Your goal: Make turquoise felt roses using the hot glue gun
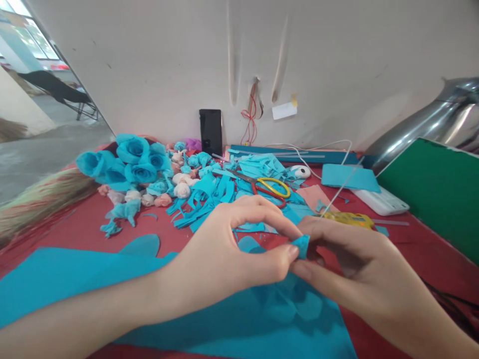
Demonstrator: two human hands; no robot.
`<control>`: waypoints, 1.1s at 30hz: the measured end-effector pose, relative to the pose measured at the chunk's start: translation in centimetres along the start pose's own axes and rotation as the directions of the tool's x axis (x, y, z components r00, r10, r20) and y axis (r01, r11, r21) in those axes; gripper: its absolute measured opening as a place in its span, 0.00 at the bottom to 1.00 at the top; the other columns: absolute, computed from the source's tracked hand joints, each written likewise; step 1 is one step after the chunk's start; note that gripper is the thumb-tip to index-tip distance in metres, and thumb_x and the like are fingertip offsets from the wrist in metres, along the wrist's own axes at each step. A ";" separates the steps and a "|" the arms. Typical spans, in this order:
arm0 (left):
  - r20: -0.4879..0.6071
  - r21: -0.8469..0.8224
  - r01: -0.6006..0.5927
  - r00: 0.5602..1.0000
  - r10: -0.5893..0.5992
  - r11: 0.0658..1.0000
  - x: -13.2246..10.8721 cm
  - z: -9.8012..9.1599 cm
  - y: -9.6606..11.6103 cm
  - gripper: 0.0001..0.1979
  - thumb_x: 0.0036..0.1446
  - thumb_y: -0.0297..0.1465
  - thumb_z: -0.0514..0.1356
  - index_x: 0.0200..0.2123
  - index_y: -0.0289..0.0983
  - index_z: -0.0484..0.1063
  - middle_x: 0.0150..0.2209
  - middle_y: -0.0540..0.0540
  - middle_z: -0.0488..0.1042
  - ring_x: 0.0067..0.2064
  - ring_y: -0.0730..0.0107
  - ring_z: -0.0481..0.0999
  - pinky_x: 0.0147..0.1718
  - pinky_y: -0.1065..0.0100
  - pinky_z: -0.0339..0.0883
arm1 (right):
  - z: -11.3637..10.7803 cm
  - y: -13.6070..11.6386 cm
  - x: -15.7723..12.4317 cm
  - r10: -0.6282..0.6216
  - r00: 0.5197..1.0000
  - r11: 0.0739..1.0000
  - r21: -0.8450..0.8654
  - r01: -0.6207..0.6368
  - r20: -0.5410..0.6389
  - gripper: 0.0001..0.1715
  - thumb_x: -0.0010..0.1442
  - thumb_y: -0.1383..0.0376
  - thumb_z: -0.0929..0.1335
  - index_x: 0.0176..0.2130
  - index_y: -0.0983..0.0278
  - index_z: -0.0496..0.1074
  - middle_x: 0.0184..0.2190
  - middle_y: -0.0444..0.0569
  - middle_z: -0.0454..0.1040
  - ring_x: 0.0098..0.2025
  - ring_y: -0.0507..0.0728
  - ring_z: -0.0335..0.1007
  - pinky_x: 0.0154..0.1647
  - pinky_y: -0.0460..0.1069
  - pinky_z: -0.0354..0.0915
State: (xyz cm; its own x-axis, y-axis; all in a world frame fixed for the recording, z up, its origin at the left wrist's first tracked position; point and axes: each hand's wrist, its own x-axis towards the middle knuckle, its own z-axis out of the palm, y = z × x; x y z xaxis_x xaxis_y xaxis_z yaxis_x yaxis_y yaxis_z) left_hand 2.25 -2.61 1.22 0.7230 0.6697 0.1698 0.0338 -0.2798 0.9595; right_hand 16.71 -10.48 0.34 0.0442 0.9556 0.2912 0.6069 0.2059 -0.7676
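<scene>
Between the fingertips of both hands is a small blue crepe paper piece [302, 245], partly hidden by the fingers. My left hand [239, 244] pinches its left side with thumb and index finger. From the right, my right hand [348, 259] grips the same piece, its fingertips curled behind it. Below lies a large blue paper sheet [179, 319], with several loose blue paper petals [299, 301] on it under the hands. Another rounded petal [141, 246] lies at the sheet's far edge.
Blue paper roses [140, 159] lie at the back left, beside small pink and white rosebuds [182, 190]. Scissors [271, 187] rest on cut blue strips [213, 197]. A phone [211, 132] leans on the wall. To the right are a yellow tool [350, 219], a green board [430, 194] and a metal jug [426, 114].
</scene>
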 end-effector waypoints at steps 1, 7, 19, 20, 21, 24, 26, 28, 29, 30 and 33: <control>-0.004 0.001 0.001 1.000 -0.001 1.000 0.0 0.0 0.0 0.06 0.43 0.22 0.59 0.24 0.38 0.71 0.29 0.53 0.70 0.33 0.75 0.69 0.36 0.72 0.62 | 0.0 0.0 0.0 0.004 1.000 1.000 0.005 -0.004 -0.003 0.04 0.48 0.66 0.66 0.23 0.62 0.69 0.19 0.43 0.70 0.21 0.51 0.64 0.18 0.44 0.61; -0.002 0.023 -0.012 1.000 0.012 1.000 -0.3 0.0 -0.2 0.06 0.43 0.22 0.59 0.24 0.38 0.71 0.29 0.54 0.69 0.34 0.75 0.68 0.36 0.73 0.62 | 0.0 0.2 0.2 -0.017 1.000 1.000 -0.008 0.017 0.017 0.05 0.49 0.67 0.66 0.23 0.62 0.68 0.19 0.42 0.69 0.22 0.51 0.64 0.19 0.43 0.62; -0.002 0.004 -0.019 1.000 0.019 1.000 -0.4 -0.2 -0.6 0.07 0.44 0.21 0.59 0.23 0.39 0.70 0.30 0.54 0.68 0.35 0.75 0.67 0.37 0.72 0.61 | 0.1 0.6 -0.1 -0.027 0.995 0.999 0.026 0.025 0.098 0.03 0.51 0.67 0.66 0.26 0.61 0.67 0.21 0.41 0.68 0.23 0.50 0.63 0.21 0.43 0.62; -0.003 0.003 -0.016 1.000 0.016 1.000 -0.4 -0.2 -0.6 0.07 0.44 0.21 0.59 0.23 0.39 0.70 0.30 0.54 0.68 0.35 0.75 0.67 0.37 0.72 0.61 | 0.1 0.7 -0.1 -0.025 0.996 0.999 0.023 0.023 0.089 0.03 0.51 0.67 0.66 0.26 0.61 0.67 0.21 0.41 0.68 0.23 0.50 0.63 0.21 0.43 0.62; -0.004 0.004 -0.016 1.000 0.016 1.000 -0.4 -0.2 -0.6 0.07 0.44 0.21 0.59 0.23 0.39 0.70 0.30 0.54 0.68 0.35 0.75 0.68 0.37 0.72 0.61 | 0.1 0.7 0.0 -0.024 0.996 1.000 0.021 0.023 0.082 0.03 0.51 0.67 0.66 0.26 0.61 0.68 0.21 0.41 0.68 0.22 0.50 0.63 0.20 0.43 0.61; -0.003 0.011 -0.013 1.000 0.013 1.000 -0.4 -0.2 -0.8 0.06 0.45 0.22 0.59 0.23 0.39 0.70 0.30 0.55 0.68 0.35 0.75 0.68 0.38 0.71 0.60 | 0.1 0.8 0.0 -0.017 0.996 1.000 0.013 0.016 0.083 0.02 0.50 0.68 0.66 0.26 0.61 0.68 0.21 0.41 0.68 0.23 0.50 0.63 0.21 0.43 0.62; -0.001 0.007 -0.012 1.000 0.012 1.000 -0.3 -0.2 -0.8 0.06 0.45 0.22 0.59 0.23 0.39 0.70 0.30 0.55 0.68 0.35 0.75 0.67 0.38 0.71 0.60 | 0.1 0.9 0.0 -0.017 0.996 1.000 0.012 0.016 0.089 0.02 0.51 0.68 0.66 0.27 0.61 0.68 0.21 0.40 0.68 0.23 0.50 0.64 0.22 0.43 0.62; 0.001 -0.002 -0.016 1.000 0.016 1.000 -0.2 -0.3 -0.8 0.06 0.45 0.22 0.58 0.23 0.39 0.69 0.29 0.55 0.68 0.35 0.76 0.67 0.38 0.72 0.60 | 0.0 0.8 0.1 -0.031 0.996 0.999 0.012 0.030 0.082 0.02 0.51 0.68 0.66 0.28 0.61 0.68 0.22 0.40 0.69 0.24 0.50 0.64 0.22 0.43 0.63; 0.002 -0.005 -0.020 1.000 0.020 1.000 -0.2 -0.3 -0.8 0.06 0.46 0.22 0.58 0.23 0.39 0.69 0.29 0.56 0.68 0.35 0.76 0.67 0.38 0.72 0.60 | 0.0 0.8 0.1 -0.037 0.996 0.999 0.004 0.037 0.080 0.02 0.51 0.68 0.66 0.28 0.61 0.67 0.23 0.40 0.69 0.25 0.50 0.65 0.23 0.43 0.63; 0.004 -0.007 -0.025 1.000 0.025 1.000 -0.2 -0.3 -0.7 0.06 0.46 0.22 0.58 0.23 0.39 0.69 0.29 0.56 0.68 0.35 0.76 0.67 0.38 0.72 0.59 | 0.0 0.7 0.1 -0.045 0.996 0.999 -0.008 0.046 0.080 0.02 0.51 0.68 0.66 0.28 0.61 0.67 0.24 0.41 0.69 0.26 0.50 0.66 0.24 0.43 0.64; 0.007 -0.011 -0.022 1.000 0.023 1.000 -0.2 -0.4 -0.7 0.06 0.48 0.23 0.58 0.23 0.39 0.69 0.28 0.56 0.68 0.34 0.76 0.67 0.37 0.72 0.59 | 0.0 0.6 0.1 -0.064 0.995 0.997 -0.045 0.067 0.075 0.03 0.51 0.68 0.66 0.27 0.61 0.66 0.24 0.41 0.69 0.27 0.51 0.67 0.25 0.44 0.64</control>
State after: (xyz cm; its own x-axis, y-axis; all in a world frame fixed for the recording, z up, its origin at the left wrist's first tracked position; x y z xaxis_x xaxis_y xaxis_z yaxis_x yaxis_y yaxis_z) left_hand 1.82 -2.33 0.64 0.7284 0.6584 0.1898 0.0098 -0.2870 0.9579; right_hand 17.11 -10.25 -0.05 -0.0541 0.9536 0.2960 0.6439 0.2599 -0.7196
